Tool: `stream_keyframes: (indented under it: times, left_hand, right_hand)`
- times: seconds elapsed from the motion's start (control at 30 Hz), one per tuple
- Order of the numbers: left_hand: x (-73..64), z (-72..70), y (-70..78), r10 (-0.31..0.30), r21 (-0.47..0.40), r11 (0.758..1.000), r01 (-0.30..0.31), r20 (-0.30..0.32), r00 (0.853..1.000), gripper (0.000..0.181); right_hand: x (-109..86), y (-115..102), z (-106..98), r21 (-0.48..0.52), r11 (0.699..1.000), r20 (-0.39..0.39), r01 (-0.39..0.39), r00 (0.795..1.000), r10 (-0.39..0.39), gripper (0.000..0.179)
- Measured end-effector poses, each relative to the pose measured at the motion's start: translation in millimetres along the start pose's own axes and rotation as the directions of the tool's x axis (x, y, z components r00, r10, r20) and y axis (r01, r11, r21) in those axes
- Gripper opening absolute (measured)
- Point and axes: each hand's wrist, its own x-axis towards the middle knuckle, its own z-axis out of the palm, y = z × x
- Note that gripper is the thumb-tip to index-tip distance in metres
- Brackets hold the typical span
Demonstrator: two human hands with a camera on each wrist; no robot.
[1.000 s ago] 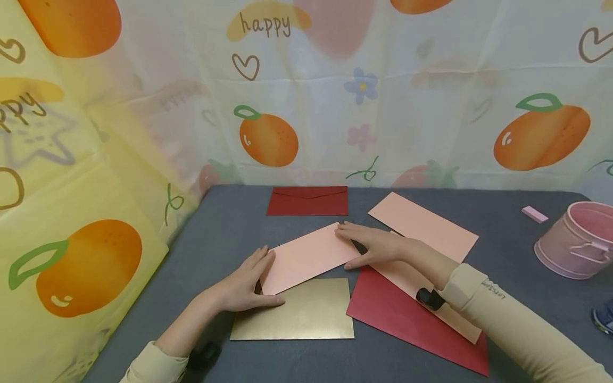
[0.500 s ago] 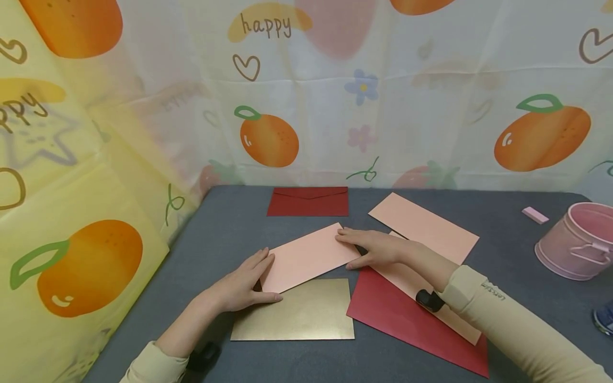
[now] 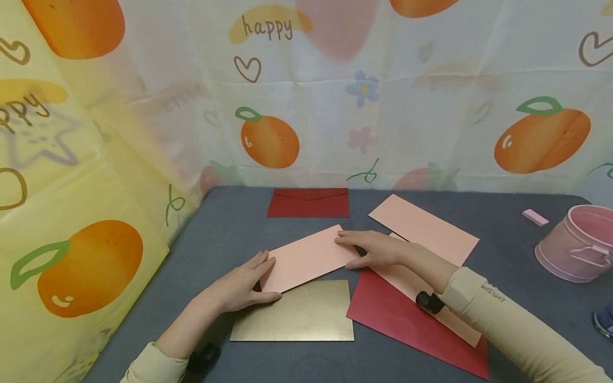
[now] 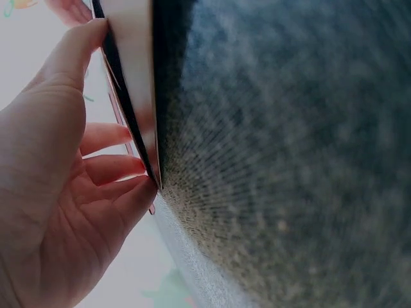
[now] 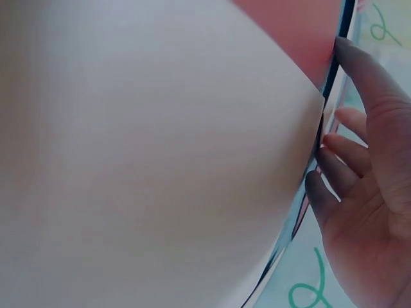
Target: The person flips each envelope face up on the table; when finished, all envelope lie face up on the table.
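A pale pink envelope (image 3: 306, 255), no flap showing, lies slanted at mid-table, its near edge overlapping a gold envelope (image 3: 311, 314). My left hand (image 3: 241, 287) rests at its left end, fingers extended along the edge; the thumb reaches over the gold envelope. At its right end lies my right hand (image 3: 375, 250), with fingertips on the corner and thumb by the near edge. Under the right forearm, a peach envelope (image 3: 404, 279) overlaps a larger red envelope (image 3: 412, 330). The wrist views show the left thumb (image 4: 70, 54) and right thumb (image 5: 369, 70) stretched out near paper edges.
A dark red envelope (image 3: 308, 205) with a pointed flap lies at the back. Another pink envelope (image 3: 426, 226) is at back right. Further right are a small pink block (image 3: 535, 216), a pink pail (image 3: 560, 247) and a dark blue object (image 3: 604, 319), cut off by the frame.
The right fingers have slid slightly towards me along the pink envelope's right end. The left hand and the envelopes stay nearly where they were; the head view has shifted a little.
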Motion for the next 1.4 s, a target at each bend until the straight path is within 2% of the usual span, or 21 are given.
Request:
stream_keyframes:
  times: [0.27, 0.47, 0.53, 0.6, 0.73, 0.9, 1.03, 1.23, 1.4]
  left_hand:
    - [0.0, -2.4, -2.2, 0.023, 0.002, 1.0, -0.023, -0.007, 1.0, 0.086]
    - [-1.2, -4.3, -5.2, 0.064, 0.003, 0.998, -0.063, -0.036, 0.997, 0.076]
    - [-1.9, -5.5, -7.0, 0.105, 0.001, 0.994, -0.105, -0.062, 0.993, 0.07]
    - [-2.7, -6.9, -9.1, 0.16, 0.001, 0.987, -0.161, -0.102, 0.982, 0.061]
    - [-5.1, -10.3, -14.0, 0.272, 0.022, 0.962, -0.274, -0.211, 0.939, 0.043]
    - [-6.9, -15.2, -19.4, 0.335, 0.031, 0.938, -0.345, -0.339, 0.879, 0.029]
    - [-4.3, -18.9, -23.2, 0.373, 0.036, 0.917, -0.396, -0.422, 0.826, 0.023]
    - [5.3, -23.6, -30.0, 0.41, 0.042, 0.886, -0.462, -0.536, 0.738, 0.023]
    - [14.3, -27.4, -35.1, 0.396, 0.024, 0.872, -0.49, -0.624, 0.674, 0.025]
  right_hand:
    - [-2.3, -1.6, -1.2, -0.045, 0.999, -0.038, 0.007, 0.999, -0.009, 0.059]
    - [-2.2, -0.6, -2.1, -0.059, 0.996, -0.086, 0.06, 0.994, -0.065, 0.049]
    - [-2.1, 0.0, -2.3, -0.062, 0.995, -0.114, 0.081, 0.99, -0.088, 0.046]
    - [-2.2, 0.2, -2.8, -0.082, 0.991, -0.149, 0.107, 0.982, -0.119, 0.044]
    - [-0.9, 0.2, -3.6, -0.13, 0.98, -0.22, 0.152, 0.959, -0.178, 0.039]
    - [1.9, -1.7, -5.6, -0.147, 0.973, -0.292, 0.177, 0.932, -0.213, 0.03]
    - [4.6, -3.2, -7.5, -0.137, 0.977, -0.34, 0.164, 0.919, -0.202, 0.026]
    - [10.0, -5.9, -10.6, -0.018, 0.997, -0.408, 0.081, 0.91, -0.081, 0.02]
    - [17.2, -4.0, -11.8, 0.126, 0.992, -0.461, 0.024, 0.887, 0.037, 0.015]
